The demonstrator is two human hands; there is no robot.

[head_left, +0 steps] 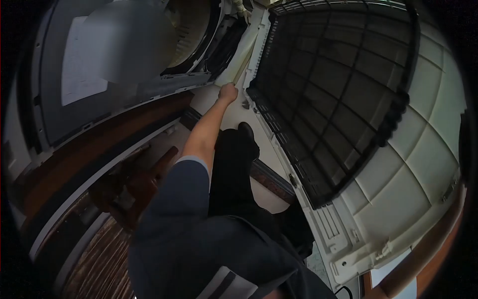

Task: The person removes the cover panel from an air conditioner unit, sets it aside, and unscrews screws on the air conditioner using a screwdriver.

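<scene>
My left hand point(229, 93) reaches far forward at the end of my outstretched arm. Its fingers are closed around the lower end of a long pale cream strip point(241, 60), whose kind I cannot make out. Right of the hand leans a large off-white plastic panel point(423, 174) with a dark grid-like filter mesh point(333, 79) set in it. To the left is the opened grey housing point(117, 97) of an appliance, with a round opening and a white printed sheet point(72, 74). My right hand does not show.
A dark shoe point(245, 132) stands on the pale floor between housing and panel. Brown wooden furniture point(144, 184) and a striped brown surface point(99, 259) lie at lower left. A curved brown piece point(428, 254) borders the panel at lower right. Part of the housing is blurred.
</scene>
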